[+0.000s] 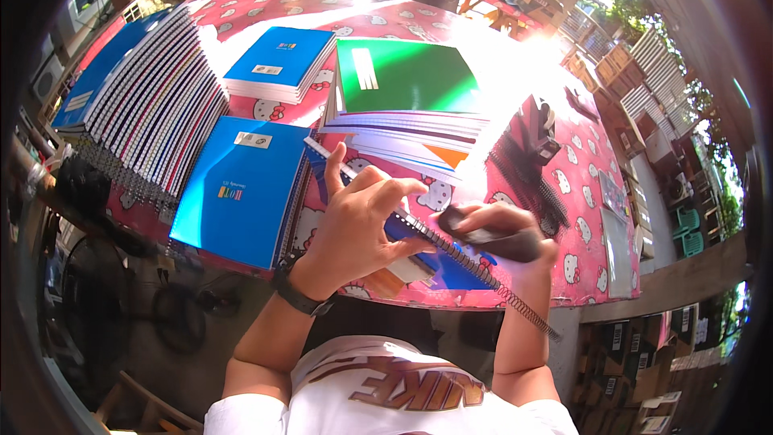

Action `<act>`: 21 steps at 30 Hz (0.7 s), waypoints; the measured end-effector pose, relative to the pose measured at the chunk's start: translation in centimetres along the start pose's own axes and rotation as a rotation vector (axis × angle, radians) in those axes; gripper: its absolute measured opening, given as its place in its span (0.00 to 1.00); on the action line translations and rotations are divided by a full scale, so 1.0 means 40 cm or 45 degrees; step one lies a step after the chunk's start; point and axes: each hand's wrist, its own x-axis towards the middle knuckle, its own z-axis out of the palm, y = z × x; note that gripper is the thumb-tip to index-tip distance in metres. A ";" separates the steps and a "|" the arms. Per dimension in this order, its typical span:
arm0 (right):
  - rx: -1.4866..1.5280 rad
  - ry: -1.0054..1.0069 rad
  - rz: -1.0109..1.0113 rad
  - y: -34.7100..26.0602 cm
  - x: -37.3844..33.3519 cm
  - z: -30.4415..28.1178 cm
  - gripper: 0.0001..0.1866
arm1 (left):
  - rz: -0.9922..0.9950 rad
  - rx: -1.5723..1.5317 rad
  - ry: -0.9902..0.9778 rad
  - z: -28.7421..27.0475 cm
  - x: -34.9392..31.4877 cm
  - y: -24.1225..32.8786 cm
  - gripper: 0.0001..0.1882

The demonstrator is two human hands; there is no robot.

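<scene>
Pinching the punched edge of a blue notebook, the left hand spreads its index finger away along that edge, while the right hand is wrapped around a dark, elongated tool close to the black coil. The notebook lies at the near edge of the worktop, between and beneath both hands; the coil runs along its edge, its free end trailing past it toward the right forearm. Just left of the left hand sits a blue-covered stack; beyond are a green-covered stack and a smaller blue pile. A tall leaning row of notebooks fills the far left, and loose black coils lie to the right.
</scene>
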 end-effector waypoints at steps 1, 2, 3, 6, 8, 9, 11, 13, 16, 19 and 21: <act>-0.080 -0.064 0.046 -0.001 0.012 0.016 0.30 | -0.013 0.006 0.009 0.000 0.001 -0.003 0.31; -0.454 0.062 0.282 0.023 0.027 0.001 0.26 | 0.005 -0.012 0.020 -0.002 0.007 -0.003 0.32; -0.811 0.108 0.648 0.015 0.034 -0.022 0.23 | 0.023 -0.030 0.030 -0.005 0.009 -0.004 0.32; 0.135 0.021 0.017 0.001 0.029 0.002 0.31 | 0.040 -0.041 0.053 -0.006 0.000 -0.007 0.35; -0.154 -0.100 0.045 0.015 0.044 0.005 0.35 | -0.011 -0.092 -0.098 -0.010 -0.010 -0.015 0.39; -0.432 -0.018 0.159 0.024 0.045 0.002 0.35 | -0.008 -0.089 -0.100 -0.012 -0.011 -0.023 0.39; -0.817 0.199 0.416 0.046 0.060 -0.021 0.33 | -0.031 0.233 0.255 -0.016 -0.013 -0.041 0.46; -0.099 0.112 -0.053 0.026 0.058 0.001 0.30 | -0.085 -0.207 0.587 -0.020 -0.014 -0.102 0.49; -0.210 0.073 0.031 0.018 0.069 0.042 0.34 | -0.358 -1.055 0.603 0.005 -0.038 -0.168 0.49; -0.500 0.259 0.424 0.033 0.059 0.036 0.40 | -0.563 -1.299 0.446 0.006 -0.055 -0.146 0.38; 0.159 0.098 -0.096 0.022 0.043 0.047 0.32 | -0.592 -1.248 0.488 0.021 -0.073 -0.126 0.35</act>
